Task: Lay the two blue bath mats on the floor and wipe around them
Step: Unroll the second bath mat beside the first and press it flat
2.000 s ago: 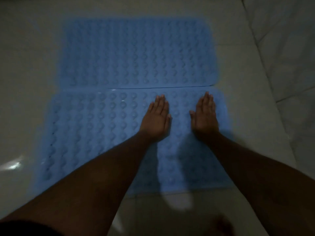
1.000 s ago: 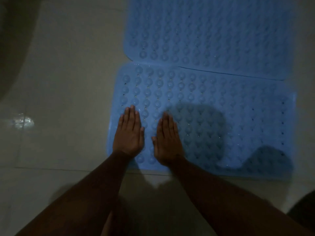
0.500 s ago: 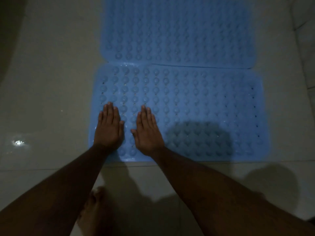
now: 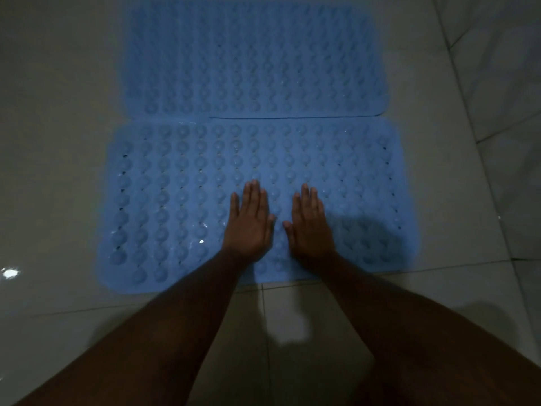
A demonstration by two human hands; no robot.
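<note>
On near bath mat (image 4: 187, 200), toward 6 o'clock: left hand (image 4: 248, 224) and right hand (image 4: 311, 227) flat, fingers extended, gripping nothing; likely pressing suction cups onto floor tiles (image 4: 58, 171). Far bath mat (image 4: 251, 60) abuts at 12.

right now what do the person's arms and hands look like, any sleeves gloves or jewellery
Both arms are bare from the bottom edge of the picture to the wrist: no sleeves show. The left hand and right hand wear no gloves, and no watch, bracelet or ring can be made out, though the dim light could hide something small. The nails look short and unpainted.
</note>
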